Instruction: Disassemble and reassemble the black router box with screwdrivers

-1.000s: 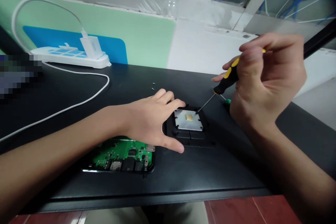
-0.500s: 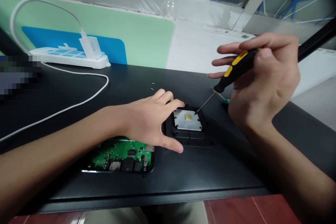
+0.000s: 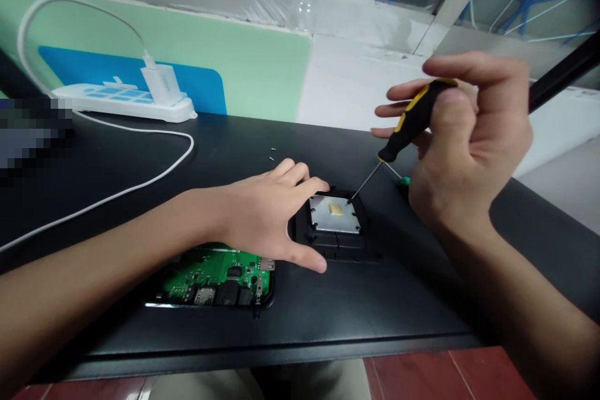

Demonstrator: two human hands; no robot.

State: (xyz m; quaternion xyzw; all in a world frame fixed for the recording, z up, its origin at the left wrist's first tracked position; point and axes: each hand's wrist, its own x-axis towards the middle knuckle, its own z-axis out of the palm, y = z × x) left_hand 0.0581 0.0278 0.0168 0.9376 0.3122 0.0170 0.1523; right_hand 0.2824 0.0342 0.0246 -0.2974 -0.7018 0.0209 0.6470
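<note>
My right hand (image 3: 473,131) grips a black and yellow screwdriver (image 3: 415,119), its shaft slanting down to the left. The tip meets the upper right corner of a silver metal plate (image 3: 323,215), where a screw hole shows. That plate lies in a black plastic cover (image 3: 349,241) and carries a small yellowish pad (image 3: 336,209) in its middle. My left hand (image 3: 267,219) rests with fingers spread along the cover's left side, thumb apart. Under my left wrist sits a green circuit board (image 3: 210,275) in a black case, partly hidden by the forearm.
Two small screws (image 3: 272,154) lie on the black table (image 3: 375,319) beyond my left hand. A green-handled tool (image 3: 404,181) is partly hidden behind my right hand. At the back left, a white power strip (image 3: 126,106) holds a charger (image 3: 162,84) with a white cable (image 3: 140,186).
My right hand's fingers have shifted on the screwdriver handle, which has turned and stands slightly steeper. The tip stays at the same corner. My left hand has not moved.
</note>
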